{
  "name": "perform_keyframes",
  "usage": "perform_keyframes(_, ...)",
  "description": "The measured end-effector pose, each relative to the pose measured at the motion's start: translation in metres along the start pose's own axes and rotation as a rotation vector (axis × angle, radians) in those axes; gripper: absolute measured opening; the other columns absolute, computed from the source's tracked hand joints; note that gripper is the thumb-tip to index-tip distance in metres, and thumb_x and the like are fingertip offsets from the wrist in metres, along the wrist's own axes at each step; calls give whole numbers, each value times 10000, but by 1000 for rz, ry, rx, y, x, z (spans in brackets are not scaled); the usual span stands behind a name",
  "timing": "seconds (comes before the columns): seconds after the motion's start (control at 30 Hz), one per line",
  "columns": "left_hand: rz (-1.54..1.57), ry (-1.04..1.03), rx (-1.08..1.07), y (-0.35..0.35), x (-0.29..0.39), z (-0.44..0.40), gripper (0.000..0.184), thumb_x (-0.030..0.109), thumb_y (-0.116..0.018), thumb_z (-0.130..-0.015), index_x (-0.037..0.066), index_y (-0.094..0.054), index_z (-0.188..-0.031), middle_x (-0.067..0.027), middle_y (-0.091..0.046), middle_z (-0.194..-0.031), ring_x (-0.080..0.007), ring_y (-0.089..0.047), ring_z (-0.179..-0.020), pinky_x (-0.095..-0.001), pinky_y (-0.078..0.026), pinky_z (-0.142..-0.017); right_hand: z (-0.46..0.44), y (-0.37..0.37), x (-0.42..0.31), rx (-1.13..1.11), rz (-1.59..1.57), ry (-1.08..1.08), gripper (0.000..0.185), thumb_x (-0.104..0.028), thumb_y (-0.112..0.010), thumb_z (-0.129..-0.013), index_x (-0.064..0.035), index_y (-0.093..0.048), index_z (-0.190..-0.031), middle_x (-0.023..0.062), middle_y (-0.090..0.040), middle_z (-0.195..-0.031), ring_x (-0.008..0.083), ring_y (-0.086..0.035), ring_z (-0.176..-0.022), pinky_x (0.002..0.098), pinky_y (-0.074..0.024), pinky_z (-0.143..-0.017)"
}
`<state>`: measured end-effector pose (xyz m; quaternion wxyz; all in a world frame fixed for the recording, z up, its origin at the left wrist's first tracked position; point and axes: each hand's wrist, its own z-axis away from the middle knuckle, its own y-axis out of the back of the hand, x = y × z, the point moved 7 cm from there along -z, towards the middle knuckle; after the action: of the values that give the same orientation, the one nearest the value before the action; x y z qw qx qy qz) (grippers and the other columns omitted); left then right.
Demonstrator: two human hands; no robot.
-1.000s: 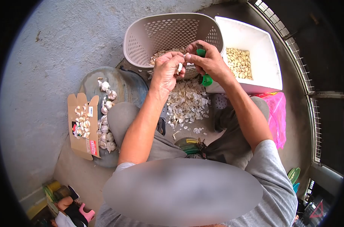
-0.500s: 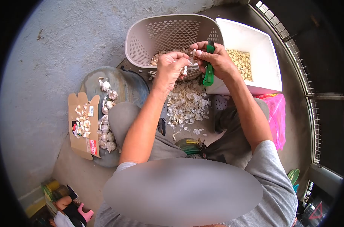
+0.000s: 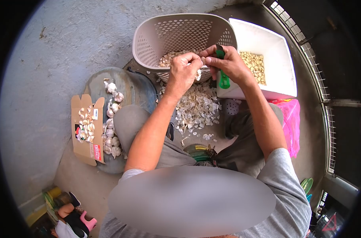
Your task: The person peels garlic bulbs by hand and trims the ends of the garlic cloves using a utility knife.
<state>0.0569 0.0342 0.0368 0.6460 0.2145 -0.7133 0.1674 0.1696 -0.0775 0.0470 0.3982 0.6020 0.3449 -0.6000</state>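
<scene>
My left hand (image 3: 183, 74) is closed on a piece of garlic (image 3: 198, 74) whose white skin shows below the fingers. Touching or nearly touching it, my right hand (image 3: 231, 65) is closed around a green cutter (image 3: 224, 80), its blade end pointing up past the fingers. Thumb and forefinger of that hand pinch something small and pale at the left fingertips. Both hands are over the near rim of a grey-brown perforated basket (image 3: 142, 47) with garlic cloves (image 3: 167, 59) in it. Papery skins (image 3: 196, 107) lie heaped on the floor below.
A white box (image 3: 277, 59) holds peeled cloves (image 3: 255, 65). Garlic bulbs (image 3: 116, 151) and a cardboard piece (image 3: 83, 152) with loose cloves (image 3: 86, 127) sit at the left. A pink bag (image 3: 289, 123) is beside my right knee. Another person (image 3: 71, 222) is partly visible at the lower left.
Compared with half a second ago, my left hand has shifted slightly right and the fingertips of both hands are closer together. The green cutter has tilted, its lower end now further right.
</scene>
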Motion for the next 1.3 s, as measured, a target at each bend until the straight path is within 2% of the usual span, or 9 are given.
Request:
perform_keyframes(0.07,87,-9,17,2,-13,-4,129,115,-687,-913,1,-734,-875,26,-651,-755,-13,-535,-621,-203,-408,-533,0,2,3,-7,-34,-5,272,-148,-722,-977,40,-675,-1167,15,-665,-765,93,-617,-557,258,-529,-510)
perform_keyframes(0.5,211,132,2,-6,-14,0,218,204,-699,-977,4,-751,-907,6,-660,-729,-17,-512,-535,-197,-352,-422,-2,0,0,1,57,26,210,-40,-743,-925,59,-695,-1104,68,-731,-864,92,-626,-594,260,-523,-504)
perform_keyframes(0.6,133,105,-4,-6,-16,-1,208,183,-679,-983,2,-750,-906,5,-662,-731,-19,-513,-535,-198,-359,-430,-1,0,1,37,160,-23,160,-41,-726,-944,37,-700,-1080,39,-702,-826,96,-636,-598,250,-532,-542)
perform_keyframes(0.7,66,64,-48,-5,-18,-2,205,168,-669,-984,-1,-748,-901,6,-662,-735,-18,-512,-546,-199,-374,-457,-1,1,2,65,268,-11,152,-21,-736,-918,59,-710,-1045,63,-707,-757,94,-616,-562,269,-521,-486)
perform_keyframes(0.9,270,174,-71,-9,-23,1,195,147,-653,-989,-14,-733,-914,4,-667,-756,-14,-514,-574,-193,-392,-509,2,5,-3,37,25,-4,139,-31,-747,-913,61,-716,-1014,54,-687,-711,98,-624,-553,268,-528,-484)
perform_keyframes(1.0,70,40,-11,-7,-18,-3,185,149,-659,-984,-3,-722,-902,-10,-673,-758,-31,-543,-567,-206,-417,-482,0,6,3,7,65,-22,174,-47,-741,-925,57,-709,-1061,52,-690,-737,95,-619,-556,267,-521,-474)
perform_keyframes(1.1,236,192,-10,-6,-23,0,175,159,-649,-988,8,-710,-924,-25,-667,-758,-70,-582,-557,-235,-444,-446,1,11,0,89,98,-35,209,-60,-727,-940,50,-698,-1116,45,-698,-775,86,-610,-567,267,-496,-454)
perform_keyframes(1.2,555,296,54,1,-30,-5,168,155,-603,-995,9,-670,-1043,-54,-657,-811,-138,-629,-577,-265,-470,-433,1,25,-8,401,286,39,241,-98,-726,-955,32,-694,-1156,36,-700,-795,75,-591,-570,267,-466,-450)
perform_keyframes(1.3,709,289,116,6,-34,-6,174,155,-604,-983,10,-647,-1067,-73,-663,-871,-152,-654,-647,-284,-500,-466,3,7,-15,211,290,-14,276,-141,-741,-955,19,-693,-1175,36,-696,-801,73,-571,-570,271,-453,-466)
